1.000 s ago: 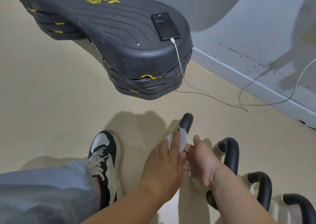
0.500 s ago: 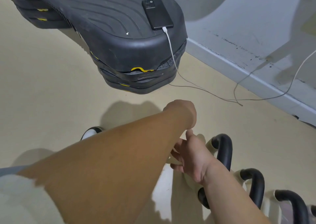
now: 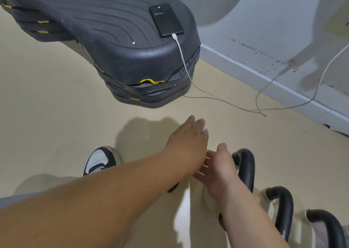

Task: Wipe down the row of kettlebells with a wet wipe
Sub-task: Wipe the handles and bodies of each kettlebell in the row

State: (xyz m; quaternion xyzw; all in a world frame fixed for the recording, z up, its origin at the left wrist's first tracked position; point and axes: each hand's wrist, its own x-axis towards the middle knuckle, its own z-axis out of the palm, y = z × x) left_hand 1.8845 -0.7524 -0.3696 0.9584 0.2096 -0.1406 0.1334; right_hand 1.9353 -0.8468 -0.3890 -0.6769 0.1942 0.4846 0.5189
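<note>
A row of kettlebells with cream bodies and black handles runs along the lower right: one handle (image 3: 245, 169), a second (image 3: 283, 208) and a third (image 3: 325, 224). My left hand (image 3: 186, 145) lies over the top of the nearest-left kettlebell, hiding its handle except a black bit (image 3: 172, 189) under my wrist. A white wet wipe (image 3: 204, 128) pokes out from under its fingertips. My right hand (image 3: 220, 169) rests with fingers spread on a cream kettlebell body (image 3: 208, 200), just left of the first visible handle.
A stack of black step platforms (image 3: 117, 45) with yellow marks stands ahead, a phone (image 3: 166, 20) on top. Its white charging cable (image 3: 226, 102) trails over the beige floor to the grey wall (image 3: 264, 20). My black-and-white shoe (image 3: 100, 160) is at the left.
My left hand left the side of the kettlebell handle, swung up across the view, and now lies over the handle's top with the wipe. My right hand stayed put.
</note>
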